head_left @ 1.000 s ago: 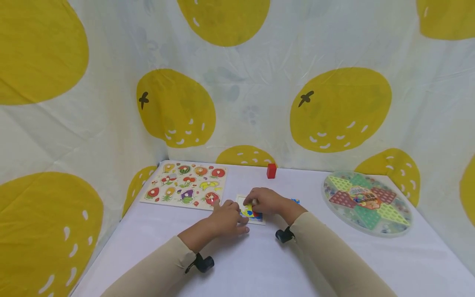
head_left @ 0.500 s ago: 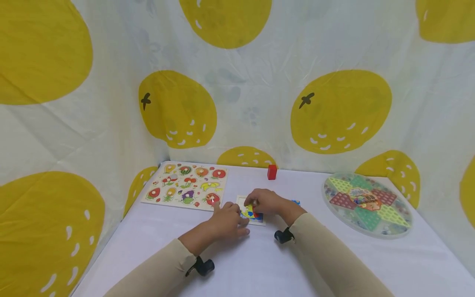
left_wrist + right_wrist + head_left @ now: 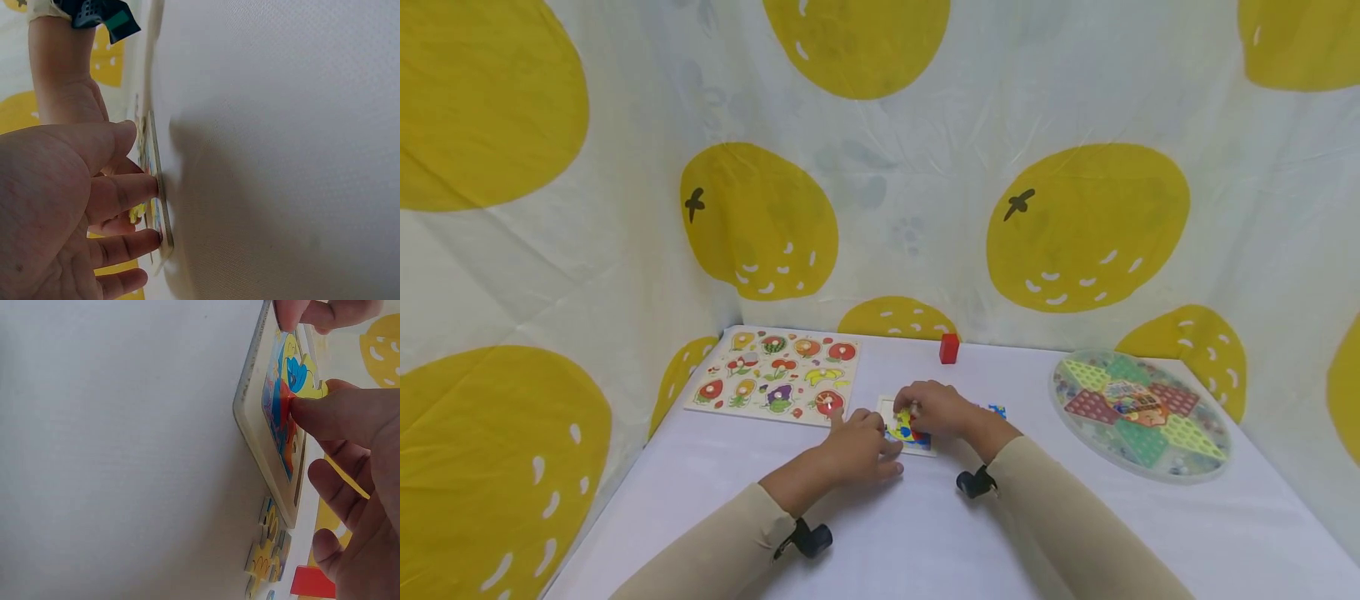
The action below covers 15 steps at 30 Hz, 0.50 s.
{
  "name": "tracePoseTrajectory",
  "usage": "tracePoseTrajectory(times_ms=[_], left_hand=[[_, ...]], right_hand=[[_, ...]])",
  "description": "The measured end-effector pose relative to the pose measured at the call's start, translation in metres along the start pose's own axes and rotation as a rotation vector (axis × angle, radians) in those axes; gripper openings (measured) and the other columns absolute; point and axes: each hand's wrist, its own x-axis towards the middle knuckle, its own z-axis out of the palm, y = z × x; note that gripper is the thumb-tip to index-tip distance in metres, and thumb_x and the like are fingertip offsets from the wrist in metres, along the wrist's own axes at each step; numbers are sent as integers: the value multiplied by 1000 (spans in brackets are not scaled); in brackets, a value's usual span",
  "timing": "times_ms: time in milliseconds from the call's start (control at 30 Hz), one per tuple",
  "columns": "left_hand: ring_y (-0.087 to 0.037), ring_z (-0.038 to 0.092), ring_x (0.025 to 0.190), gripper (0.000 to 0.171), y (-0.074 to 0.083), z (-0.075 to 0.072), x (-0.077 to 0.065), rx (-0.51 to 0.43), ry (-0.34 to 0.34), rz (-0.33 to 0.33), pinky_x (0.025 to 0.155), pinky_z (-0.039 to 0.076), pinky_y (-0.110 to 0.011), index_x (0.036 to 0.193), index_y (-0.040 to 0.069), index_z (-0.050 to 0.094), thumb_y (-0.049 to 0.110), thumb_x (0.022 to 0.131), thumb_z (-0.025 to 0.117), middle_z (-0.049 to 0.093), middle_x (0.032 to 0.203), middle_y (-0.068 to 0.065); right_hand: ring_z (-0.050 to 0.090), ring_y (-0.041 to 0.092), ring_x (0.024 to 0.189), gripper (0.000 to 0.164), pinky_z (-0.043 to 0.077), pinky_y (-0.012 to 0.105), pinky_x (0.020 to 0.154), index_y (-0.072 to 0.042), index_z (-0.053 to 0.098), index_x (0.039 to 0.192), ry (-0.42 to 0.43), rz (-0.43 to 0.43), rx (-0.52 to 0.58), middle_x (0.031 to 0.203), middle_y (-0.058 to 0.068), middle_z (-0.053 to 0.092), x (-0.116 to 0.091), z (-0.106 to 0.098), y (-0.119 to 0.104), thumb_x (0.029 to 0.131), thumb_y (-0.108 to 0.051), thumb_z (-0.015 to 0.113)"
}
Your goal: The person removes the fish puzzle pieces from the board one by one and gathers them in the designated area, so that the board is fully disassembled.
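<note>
In the right wrist view, thumb and fingertips of my right hand (image 3: 350,431) pinch a yellow jigsaw puzzle piece (image 3: 311,380), tilted up from a small framed puzzle (image 3: 253,422). Blue, red and yellow printed pieces lie inside that frame. My left hand (image 3: 853,448) is at the puzzle's near-left side in the head view. From the left wrist, two of its outstretched fingers (image 3: 128,194) touch the edge of the frame. Much of the puzzle's picture is hidden behind both hands.
Several loose puzzle pieces (image 3: 261,556) lie right of the frame, partly behind the right wrist. Farther back stands a red block (image 3: 949,348). A fruit peg board (image 3: 737,412) lies at back left, and a round clear game case (image 3: 1138,408) at the right.
The right fingers and the yellow puzzle piece shift slightly over the frame. The left hand stays at the puzzle's edge.
</note>
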Motion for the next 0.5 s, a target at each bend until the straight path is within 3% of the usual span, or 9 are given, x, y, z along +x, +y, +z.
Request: tracePoseTrajectory(times_ms=[167, 367, 500], left_hand=[[-23, 50, 125, 42, 0, -1, -1, -12, 0, -1, 112, 29, -72, 133, 35, 78, 56, 97, 73, 65, 124, -2], [-22, 50, 125, 42, 1, -3, -2, -18, 1, -7, 113, 28, -72, 132, 35, 78, 56, 96, 75, 64, 123, -2], [-21, 50, 124, 43, 1, -3, -3, -22, 2, -10, 114, 27, -73, 132, 34, 78, 56, 95, 75, 64, 121, -1]], right_hand=[[58, 20, 123, 29, 42, 60, 110, -35, 75, 113, 10, -2, -10, 119, -13, 70, -1, 1, 1, 95, -13, 81], [63, 16, 111, 22, 55, 44, 102, -29, 76, 112, 23, -18, 91, 110, -11, 70, -6, -4, -1, 98, -12, 77], [63, 13, 102, 17, 57, 38, 96, -25, 75, 111, 30, -45, 124, 104, -10, 69, -8, -5, -1, 100, -12, 75]])
